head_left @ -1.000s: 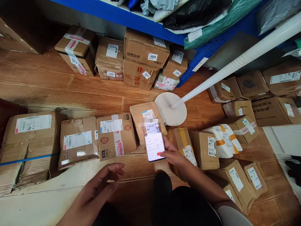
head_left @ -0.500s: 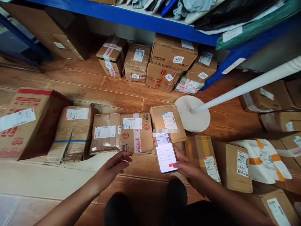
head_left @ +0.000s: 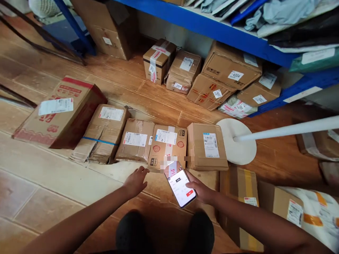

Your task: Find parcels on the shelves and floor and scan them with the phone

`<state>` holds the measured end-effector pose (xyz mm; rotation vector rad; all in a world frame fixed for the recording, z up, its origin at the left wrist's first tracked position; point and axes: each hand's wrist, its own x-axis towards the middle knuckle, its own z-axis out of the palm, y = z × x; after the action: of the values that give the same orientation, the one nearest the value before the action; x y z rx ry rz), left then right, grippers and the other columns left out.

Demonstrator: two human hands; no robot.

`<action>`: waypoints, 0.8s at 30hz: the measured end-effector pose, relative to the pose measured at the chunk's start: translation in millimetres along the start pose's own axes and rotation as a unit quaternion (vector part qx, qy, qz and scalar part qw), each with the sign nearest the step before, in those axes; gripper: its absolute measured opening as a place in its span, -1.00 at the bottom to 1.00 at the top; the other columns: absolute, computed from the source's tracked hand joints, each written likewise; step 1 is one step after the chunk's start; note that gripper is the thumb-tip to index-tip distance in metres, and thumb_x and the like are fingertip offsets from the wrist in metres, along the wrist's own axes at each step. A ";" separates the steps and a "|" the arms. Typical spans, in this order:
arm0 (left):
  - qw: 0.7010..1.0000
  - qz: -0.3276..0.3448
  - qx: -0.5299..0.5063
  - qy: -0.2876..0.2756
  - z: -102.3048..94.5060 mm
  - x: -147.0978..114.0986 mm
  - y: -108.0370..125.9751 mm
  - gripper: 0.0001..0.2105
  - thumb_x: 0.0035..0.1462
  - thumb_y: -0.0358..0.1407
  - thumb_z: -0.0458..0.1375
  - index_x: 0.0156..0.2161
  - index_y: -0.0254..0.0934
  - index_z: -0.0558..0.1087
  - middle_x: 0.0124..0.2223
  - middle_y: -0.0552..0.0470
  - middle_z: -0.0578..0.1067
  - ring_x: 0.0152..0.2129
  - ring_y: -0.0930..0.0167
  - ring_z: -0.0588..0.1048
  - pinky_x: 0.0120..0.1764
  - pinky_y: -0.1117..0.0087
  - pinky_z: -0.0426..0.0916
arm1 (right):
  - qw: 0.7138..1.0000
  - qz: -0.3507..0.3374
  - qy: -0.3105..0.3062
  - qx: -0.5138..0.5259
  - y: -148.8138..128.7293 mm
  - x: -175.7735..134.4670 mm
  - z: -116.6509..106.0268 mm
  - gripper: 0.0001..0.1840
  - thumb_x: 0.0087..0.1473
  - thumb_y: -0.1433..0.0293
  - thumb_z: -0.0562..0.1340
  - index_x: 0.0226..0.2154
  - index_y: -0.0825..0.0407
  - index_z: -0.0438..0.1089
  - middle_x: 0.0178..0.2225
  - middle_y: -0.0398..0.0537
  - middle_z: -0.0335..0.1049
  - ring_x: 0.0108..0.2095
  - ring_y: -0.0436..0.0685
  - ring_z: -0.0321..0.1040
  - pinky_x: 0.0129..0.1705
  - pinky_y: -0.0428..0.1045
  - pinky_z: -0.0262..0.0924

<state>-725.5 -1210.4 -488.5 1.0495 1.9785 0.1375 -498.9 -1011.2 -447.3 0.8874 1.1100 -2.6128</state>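
A lit smartphone (head_left: 180, 188) rests in my right hand (head_left: 202, 188), thumb over the screen near a red button. Its upper end overlaps a cardboard box (head_left: 177, 144) with round red stamps and a label. My left hand (head_left: 135, 181) hovers empty just left of the phone, its fingers curved and apart. Beyond it lies a brown labelled box (head_left: 137, 150). Right of the stamped box is another labelled carton (head_left: 196, 144). Farther left are a box with a blue strap (head_left: 102, 135) and a large red-printed carton (head_left: 71, 121).
Several boxes (head_left: 185, 65) stand under a blue shelf (head_left: 185, 23) loaded with bagged parcels. A white pole on a round base (head_left: 238, 155) rises at the right. More parcels, including a yellow-taped box (head_left: 242, 181) and a white-and-orange package (head_left: 317, 208), lie at my right.
The view has shifted left, so the boxes sit farther right. My right hand has brought the phone from the rightmost carton to over the stamped box, and its screen content has changed.
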 end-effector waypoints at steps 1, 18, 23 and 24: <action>0.999 0.005 0.039 -0.005 -1.6 2.8 -1.6 -0.50 0.05 -0.42 0.11 0.15 -0.33 0.36 0.12 -0.22 0.37 0.04 0.16 0.41 0.12 0.15 0.29 | 1.000 0.008 -0.007 -0.012 -2.1 1.0 -2.9 -0.36 -0.09 0.30 0.33 0.09 -0.06 0.29 -0.16 -0.07 0.53 -0.29 0.14 0.47 -0.26 0.00 0.26; 0.971 0.044 0.175 -0.155 53.1 -15.5 -11.8 -0.69 0.10 -0.39 0.05 -0.08 -0.39 0.53 -0.09 -0.27 0.57 -0.14 0.08 0.57 -0.09 0.08 0.48 | 0.979 0.016 -0.085 -0.185 -113.6 71.4 -18.7 -0.32 0.08 -0.07 0.29 0.16 -0.10 0.33 0.09 0.02 0.46 -0.04 0.24 0.48 -0.05 0.13 0.35; 0.969 0.044 0.169 -0.174 47.6 -15.6 -5.4 -0.69 0.09 -0.42 0.07 -0.08 -0.42 0.54 -0.09 -0.27 0.59 -0.13 0.03 0.57 -0.08 0.02 0.49 | 0.983 -0.005 -0.070 -0.172 -116.9 72.4 -20.1 -0.45 0.12 0.00 0.30 0.07 -0.10 0.40 0.01 -0.03 0.52 -0.08 0.19 0.49 -0.07 0.07 0.36; 0.970 0.049 0.166 -0.172 47.1 -14.9 -4.5 -0.68 0.09 -0.43 0.07 -0.07 -0.42 0.53 -0.09 -0.27 0.59 -0.12 0.03 0.57 -0.08 0.01 0.49 | 0.983 -0.007 -0.066 -0.173 -117.0 73.0 -20.8 -0.47 0.12 0.00 0.31 0.07 -0.11 0.40 0.01 -0.04 0.52 -0.09 0.18 0.49 -0.09 0.05 0.36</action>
<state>-689.6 -1237.0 -510.0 1.2874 1.6659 -0.3154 -591.4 -908.2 -430.9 0.6236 1.4726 -2.3430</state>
